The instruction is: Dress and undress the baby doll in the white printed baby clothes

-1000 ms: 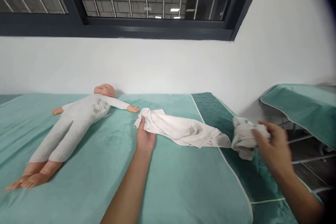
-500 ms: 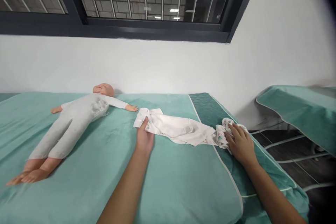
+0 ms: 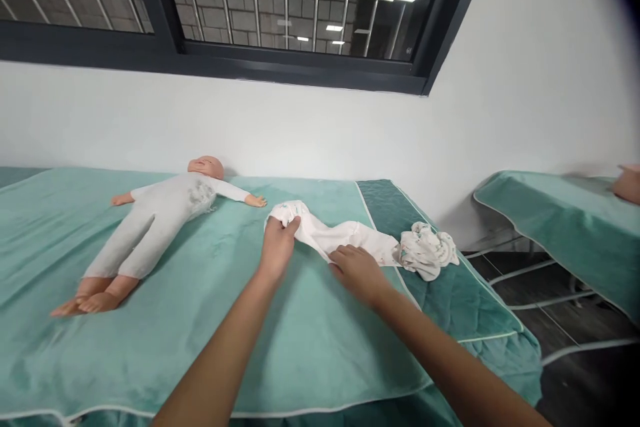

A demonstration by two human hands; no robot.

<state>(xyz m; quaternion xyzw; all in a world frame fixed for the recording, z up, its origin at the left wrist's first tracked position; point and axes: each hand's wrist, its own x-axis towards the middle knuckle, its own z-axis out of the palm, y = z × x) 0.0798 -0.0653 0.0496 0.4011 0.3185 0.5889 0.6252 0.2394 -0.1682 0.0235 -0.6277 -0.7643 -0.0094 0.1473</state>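
A white baby garment [image 3: 363,235] with a small print lies stretched sideways across the bed, its right end bunched into a crumpled heap. My left hand [image 3: 279,247] is closed on its left end, thumb on top, lifting that end a little. On the garment's near edge, around the middle, my right hand [image 3: 361,273] has its fingers closed over the cloth; the fingertips are partly hidden. To the left a baby doll [image 3: 165,203] in a white suit lies on its back, arms spread, one hand close to the garment's left end.
A green velvety cover [image 3: 210,347] spreads over the bed, with a darker quilted part [image 3: 480,310] at the right. Beyond a gap with metal bars [image 3: 550,300] stands another green-covered bed [image 3: 555,220]. Behind are a white wall [image 3: 320,127] and a dark-framed window [image 3: 300,70].
My right hand has let go of the bunched right end and moved left to the garment's near edge. My left hand still grips the left end, now gathered more tightly. The view has shifted slightly.
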